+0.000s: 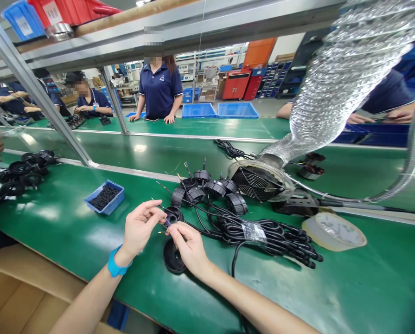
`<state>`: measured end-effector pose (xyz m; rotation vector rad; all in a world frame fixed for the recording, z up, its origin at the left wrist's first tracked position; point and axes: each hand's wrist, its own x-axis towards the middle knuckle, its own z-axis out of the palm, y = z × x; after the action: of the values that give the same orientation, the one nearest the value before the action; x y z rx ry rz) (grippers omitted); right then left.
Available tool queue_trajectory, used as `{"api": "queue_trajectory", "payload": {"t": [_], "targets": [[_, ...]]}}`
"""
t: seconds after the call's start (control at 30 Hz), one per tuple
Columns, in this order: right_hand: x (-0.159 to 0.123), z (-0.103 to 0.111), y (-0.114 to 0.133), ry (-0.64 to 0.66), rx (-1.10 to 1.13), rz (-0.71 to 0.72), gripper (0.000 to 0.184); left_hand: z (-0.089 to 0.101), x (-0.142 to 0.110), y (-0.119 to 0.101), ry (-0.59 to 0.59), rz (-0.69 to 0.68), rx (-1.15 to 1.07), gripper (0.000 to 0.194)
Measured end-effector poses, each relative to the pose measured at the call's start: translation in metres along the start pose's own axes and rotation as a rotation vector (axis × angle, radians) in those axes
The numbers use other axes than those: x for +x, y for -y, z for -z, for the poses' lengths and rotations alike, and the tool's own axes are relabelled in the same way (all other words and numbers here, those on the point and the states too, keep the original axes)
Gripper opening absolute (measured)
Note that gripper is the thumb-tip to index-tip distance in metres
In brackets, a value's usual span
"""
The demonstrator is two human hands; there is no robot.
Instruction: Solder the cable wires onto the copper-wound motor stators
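Note:
My left hand (pixel 143 226), with a blue band at its wrist, pinches a thin blue wire (pixel 168 222) between thumb and finger. Close against it, my right hand (pixel 188 246) grips the same wire end from the other side. A yellow-tipped wire (pixel 161 232) sticks out between the hands. Right behind the fingers sits a round black cap (pixel 173 213), partly hidden. Below my right hand lies a black ring-shaped part (pixel 173 258) on the green table. Several black caps with wires (pixel 214 188) stand farther back.
A bundle of black cables (pixel 256 232) lies to the right, beside a translucent bowl (pixel 334 230). Behind them a fan (pixel 258 182) joins a silver duct (pixel 323 88). A blue bin of black pieces (pixel 120 204) stands left. Several people work across the bench.

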<state>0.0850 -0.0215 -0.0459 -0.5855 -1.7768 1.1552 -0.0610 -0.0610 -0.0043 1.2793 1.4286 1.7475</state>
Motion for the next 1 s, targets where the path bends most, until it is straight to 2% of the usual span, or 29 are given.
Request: {"api": "queue_trajectory", "payload": {"t": [0.2,0.37,0.43,0.57,0.63,0.67,0.7,0.77,0.83,0.87,0.9,0.93,1.0], "targets": [[0.001,0.0,0.001,0.011,0.006,-0.001,0.039,-0.001,0.0,-0.001,-0.006,-0.003,0.016,0.028],[0.0,0.001,0.002,0.012,0.014,0.003,0.038,0.003,-0.002,0.004,0.066,-0.026,0.089,0.028],[0.0,0.001,0.001,0.019,0.022,0.001,0.037,0.006,-0.003,0.008,0.095,-0.103,0.196,0.026],[-0.001,0.001,-0.002,0.023,0.03,0.014,0.034,0.007,-0.009,0.016,0.22,-0.422,0.419,0.033],[-0.002,0.001,-0.003,0.021,0.026,0.028,0.032,0.011,-0.008,0.018,0.297,-0.495,0.456,0.039],[-0.002,0.001,-0.003,0.021,0.024,0.034,0.031,0.016,-0.005,0.017,0.283,-0.494,0.466,0.04],[-0.001,0.001,-0.004,0.019,0.023,0.038,0.031,0.024,0.0,0.015,0.217,-0.477,0.481,0.041],[-0.001,0.001,-0.004,0.014,0.027,0.048,0.03,0.049,0.016,0.008,-0.035,-0.418,0.571,0.04],[-0.001,0.0,-0.005,0.008,0.032,0.062,0.03,0.082,0.039,-0.001,-0.286,-0.309,0.812,0.036],[-0.001,-0.001,-0.005,0.006,0.034,0.067,0.03,0.1,0.052,-0.003,-0.329,-0.218,1.013,0.034],[0.0,-0.001,-0.006,0.004,0.034,0.074,0.03,0.117,0.066,-0.004,-0.316,-0.094,1.218,0.032],[0.0,-0.001,-0.006,0.002,0.033,0.078,0.03,0.133,0.078,-0.003,-0.249,0.051,1.371,0.03],[-0.001,-0.002,-0.007,0.002,0.029,0.077,0.03,0.156,0.1,0.004,-0.037,0.293,1.515,0.026]]}}
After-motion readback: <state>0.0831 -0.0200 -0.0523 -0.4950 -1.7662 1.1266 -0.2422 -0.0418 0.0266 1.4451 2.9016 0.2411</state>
